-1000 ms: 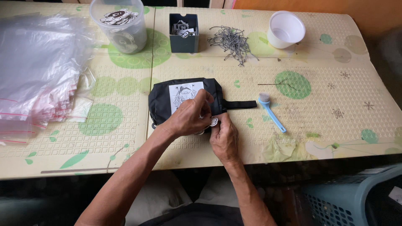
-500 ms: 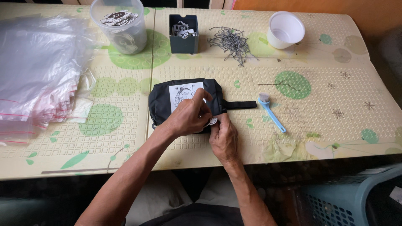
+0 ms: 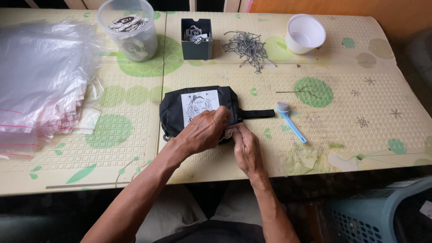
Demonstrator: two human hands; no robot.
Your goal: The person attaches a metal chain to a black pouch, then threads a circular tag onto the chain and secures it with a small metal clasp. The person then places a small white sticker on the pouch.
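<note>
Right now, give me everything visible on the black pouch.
The black pouch is a soft, fabric-looking rectangular bag lying flat on the table. A white label with a dark drawing sits on its top face. A black strap sticks out to the right, toward a blue brush. The left hand presses on its lower right part; the right hand pinches a small round piece at its lower edge.

A black pouch (image 3: 173, 110) lies flat near the table's middle. A white printed label faces up. Its strap points right.

Cream patterned table (image 3: 360, 58); orange wall (image 3: 342, 6); blue basket (image 3: 382, 216).
</note>
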